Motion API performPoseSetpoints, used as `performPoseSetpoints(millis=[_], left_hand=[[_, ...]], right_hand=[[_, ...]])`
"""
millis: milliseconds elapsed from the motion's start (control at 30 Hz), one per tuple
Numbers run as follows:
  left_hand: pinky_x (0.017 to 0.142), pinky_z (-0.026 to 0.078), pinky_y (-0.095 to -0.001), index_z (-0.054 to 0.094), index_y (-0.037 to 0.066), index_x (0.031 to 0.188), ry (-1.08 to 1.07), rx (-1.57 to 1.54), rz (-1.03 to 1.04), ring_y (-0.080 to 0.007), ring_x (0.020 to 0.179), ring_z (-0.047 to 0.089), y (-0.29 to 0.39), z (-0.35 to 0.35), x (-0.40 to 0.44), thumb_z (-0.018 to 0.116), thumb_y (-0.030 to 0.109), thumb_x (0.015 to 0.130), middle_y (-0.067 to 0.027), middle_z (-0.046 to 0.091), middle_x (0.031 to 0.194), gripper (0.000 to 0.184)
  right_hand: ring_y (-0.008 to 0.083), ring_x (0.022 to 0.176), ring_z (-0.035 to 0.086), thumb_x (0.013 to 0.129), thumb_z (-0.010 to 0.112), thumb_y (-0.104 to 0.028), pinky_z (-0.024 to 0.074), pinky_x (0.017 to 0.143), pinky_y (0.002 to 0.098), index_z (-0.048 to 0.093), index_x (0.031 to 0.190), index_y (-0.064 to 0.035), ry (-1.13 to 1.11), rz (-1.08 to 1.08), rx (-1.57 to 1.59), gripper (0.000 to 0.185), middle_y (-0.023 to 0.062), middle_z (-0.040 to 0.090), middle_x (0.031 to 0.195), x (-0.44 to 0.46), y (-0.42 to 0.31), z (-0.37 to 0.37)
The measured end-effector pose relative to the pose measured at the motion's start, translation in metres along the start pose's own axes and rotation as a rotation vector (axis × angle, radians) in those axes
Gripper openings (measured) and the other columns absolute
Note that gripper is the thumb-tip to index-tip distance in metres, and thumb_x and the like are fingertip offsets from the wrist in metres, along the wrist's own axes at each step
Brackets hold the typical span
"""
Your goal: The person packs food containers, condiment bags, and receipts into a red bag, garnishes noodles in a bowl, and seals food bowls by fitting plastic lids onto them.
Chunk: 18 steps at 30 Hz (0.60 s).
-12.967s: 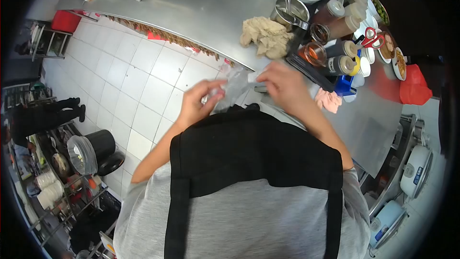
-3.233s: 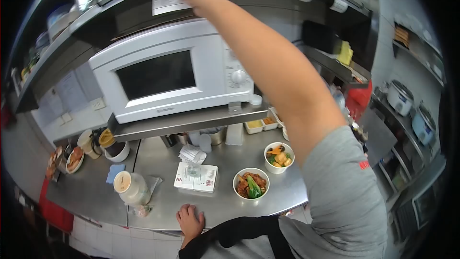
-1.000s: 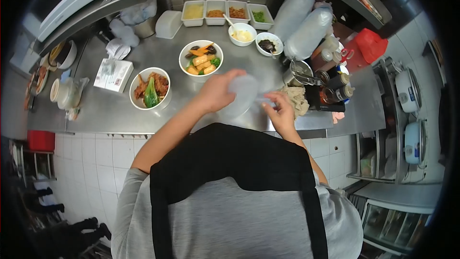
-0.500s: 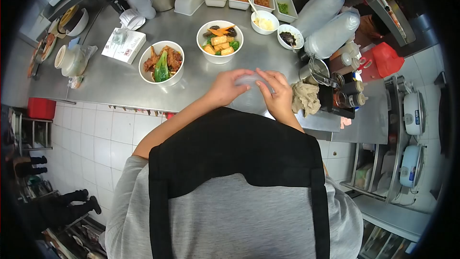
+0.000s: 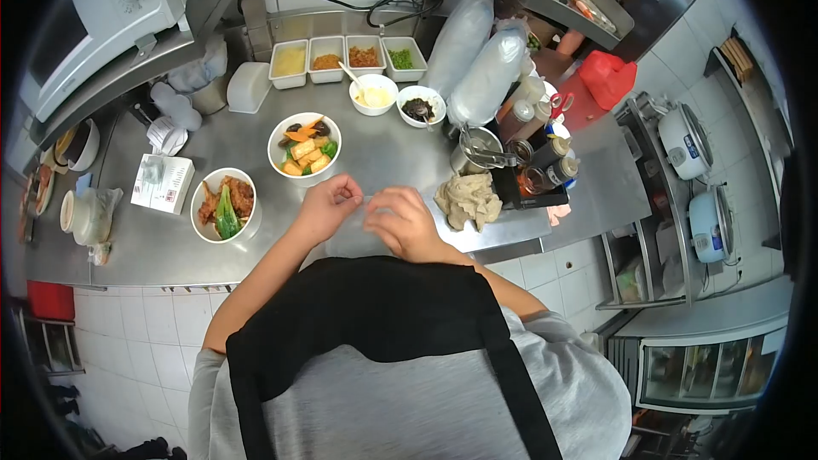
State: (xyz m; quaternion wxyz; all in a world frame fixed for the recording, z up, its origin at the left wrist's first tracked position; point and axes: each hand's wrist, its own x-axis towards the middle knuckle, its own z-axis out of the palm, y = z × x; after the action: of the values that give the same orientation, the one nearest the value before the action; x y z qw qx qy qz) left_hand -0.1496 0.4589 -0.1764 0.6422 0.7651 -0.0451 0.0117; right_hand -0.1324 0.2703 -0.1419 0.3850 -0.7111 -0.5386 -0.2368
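Observation:
Over the front part of the steel counter, my left hand (image 5: 328, 209) pinches the edge of a thin clear plastic piece (image 5: 367, 198), hardly visible against the metal. My right hand (image 5: 402, 221), fingers curled, grips the same piece from the other side. Just beyond my left hand stands a white bowl of tofu, carrot and greens (image 5: 303, 150). Further left, another white bowl (image 5: 227, 205) holds browned meat and a green vegetable. Both bowls are uncovered.
Four small trays (image 5: 325, 60) line the back, near two small bowls (image 5: 372, 94). A crumpled cloth (image 5: 469, 201), metal pot (image 5: 477, 152) and bottles (image 5: 552, 153) stand right. Left are a white box (image 5: 162, 183) and a jar (image 5: 83, 218). A microwave (image 5: 128, 0) sits above.
The right arm has come down from the raised shelf papers. Both hands, earlier around a round clear lid, now sit lower and slightly apart with only a thin clear edge showing. The view has shifted.

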Motion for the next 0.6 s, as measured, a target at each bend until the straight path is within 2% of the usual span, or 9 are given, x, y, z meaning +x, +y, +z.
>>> performPoseSetpoints(millis=[100,133,200,233,300,400,500,533,600], left_hand=[[0.065,0.045,-0.024,0.052,0.005,0.084,0.201,0.088,0.103,-0.0085,0.07,0.053,0.004,-0.022,-0.006,0.056,0.003,0.084,-0.0006,0.055,0.075,0.004],[0.065,0.045,-0.0244,0.052,0.005,0.086,0.34,0.144,0.082,-0.0087,0.07,0.053,0.022,-0.038,-0.005,0.055,0.004,0.084,-0.0008,0.055,0.075,0.004],[0.061,0.039,-0.0194,0.05,0.008,0.091,0.586,0.133,0.204,-0.0041,0.07,0.046,0.032,-0.083,0.009,0.052,0.008,0.089,0.0049,0.05,0.079,0.003],[0.061,0.039,-0.0192,0.051,0.007,0.095,0.702,0.059,0.133,-0.0043,0.069,0.046,0.04,-0.106,0.015,0.052,0.008,0.089,0.0038,0.052,0.08,0.006],[0.061,0.039,-0.018,0.053,0.006,0.099,0.809,0.137,0.068,-0.0046,0.07,0.047,0.029,-0.155,0.021,0.052,0.008,0.088,0.001,0.053,0.081,0.011],[0.068,0.046,-0.0318,0.056,0.006,0.102,1.016,0.323,-0.084,-0.021,0.073,0.057,0.003,-0.203,0.03,0.057,0.015,0.083,-0.01,0.059,0.082,0.02],[0.077,0.047,-0.0388,0.056,0.005,0.105,1.063,0.869,0.029,-0.0313,0.084,0.058,-0.022,-0.226,0.034,0.06,0.016,0.081,-0.0168,0.059,0.093,0.027],[0.079,0.046,-0.0402,0.056,0.004,0.106,1.05,0.956,0.104,-0.0334,0.087,0.057,-0.019,-0.221,0.033,0.061,0.016,0.08,-0.0179,0.059,0.096,0.029],[0.084,0.045,-0.0429,0.056,0.003,0.109,1.017,1.13,0.265,-0.0374,0.093,0.056,-0.011,-0.197,0.031,0.063,0.016,0.078,-0.0199,0.057,0.101,0.034]], right_hand=[[0.027,0.081,0.059,0.075,0.066,-0.006,0.0476,0.07,0.0361,0.058,0.086,-0.0055,-0.068,0.024,0.259,0.013,0.0081,0.061,0.087,-0.007,-0.007,-0.005],[0.0251,0.077,0.061,0.079,0.065,-0.006,0.049,0.065,0.0331,0.055,0.088,-0.0035,0.012,0.16,0.343,0.013,0.012,0.061,0.083,-0.017,-0.004,-0.008],[0.0143,0.068,0.056,0.084,0.06,-0.001,0.0461,0.062,0.0254,0.051,0.093,-0.0047,0.15,0.38,0.29,0.014,0.0052,0.058,0.078,-0.015,0.009,-0.027],[0.0085,0.066,0.051,0.084,0.06,0.0,0.043,0.061,0.0212,0.052,0.097,-0.004,0.307,0.608,0.532,0.015,-0.0007,0.053,0.073,0.01,-0.005,-0.04],[0.004,0.066,0.047,0.082,0.065,-0.001,0.0389,0.057,0.0175,0.057,0.11,-0.0003,0.243,0.748,0.411,0.03,-0.0006,0.05,0.078,0.02,0.011,-0.059],[0.0123,0.079,0.055,0.081,0.065,-0.003,0.0442,0.073,0.0231,0.064,0.098,0.0011,0.264,0.751,0.265,0.018,0.0063,0.058,0.091,0.019,0.052,-0.053],[0.0216,0.09,0.057,0.081,0.064,-0.005,0.044,0.084,0.0291,0.064,0.099,0.0008,0.269,0.407,-0.046,0.019,0.0122,0.06,0.098,0.032,0.086,-0.018],[0.0268,0.094,0.058,0.082,0.063,-0.008,0.0437,0.087,0.0325,0.063,0.102,0.0,0.281,0.399,-0.007,0.022,0.0151,0.06,0.102,0.04,0.088,-0.003],[0.0255,0.097,0.06,0.084,0.061,-0.011,0.0445,0.087,0.0318,0.064,0.105,-0.003,0.231,0.391,0.06,0.022,0.0139,0.062,0.104,0.054,0.101,0.026]])
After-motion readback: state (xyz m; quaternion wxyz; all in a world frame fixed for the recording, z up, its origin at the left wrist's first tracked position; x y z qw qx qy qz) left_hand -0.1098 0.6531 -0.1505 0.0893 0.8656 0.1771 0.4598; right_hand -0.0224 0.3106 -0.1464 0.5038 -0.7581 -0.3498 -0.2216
